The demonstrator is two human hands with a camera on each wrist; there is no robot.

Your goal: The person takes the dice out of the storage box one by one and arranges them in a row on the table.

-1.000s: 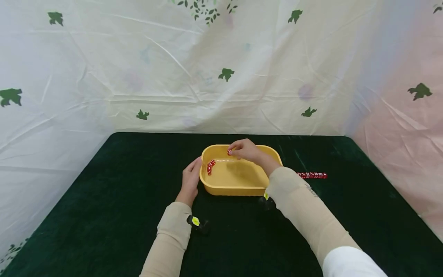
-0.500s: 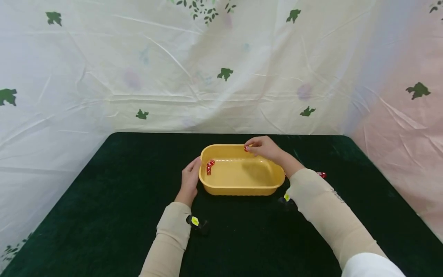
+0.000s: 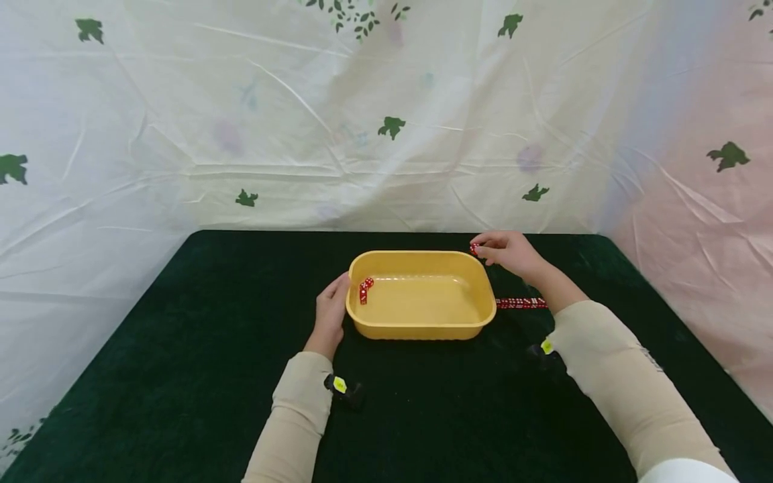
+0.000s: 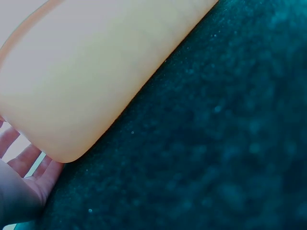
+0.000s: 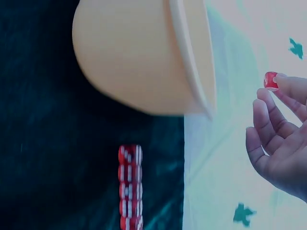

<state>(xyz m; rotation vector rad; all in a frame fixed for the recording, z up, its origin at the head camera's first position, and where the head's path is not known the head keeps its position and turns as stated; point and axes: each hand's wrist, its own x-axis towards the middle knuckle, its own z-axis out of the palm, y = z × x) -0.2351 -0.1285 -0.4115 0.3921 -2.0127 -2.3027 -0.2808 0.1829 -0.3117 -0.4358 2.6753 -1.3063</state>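
A yellow plastic basin stands on the dark green cloth. My left hand rests against the outside of its left end, and in the left wrist view the fingers lie extended along that wall. Beyond the basin's far right corner, my right hand pinches a red die between thumb and fingertips, raised above the cloth. The other fingers are loosely bent. A few red dice with white pips sit together inside the basin at its left end. To the right of the basin runs a straight row of red dice.
Dark green cloth covers the table. Behind it and at both sides hangs a pale sheet with green leaf shapes. The right forearm overlaps the far end of the dice row in the head view.
My right hand has moved from above the basin to the right, past its far right corner, still pinching the die. The left hand stays against the basin's left end.
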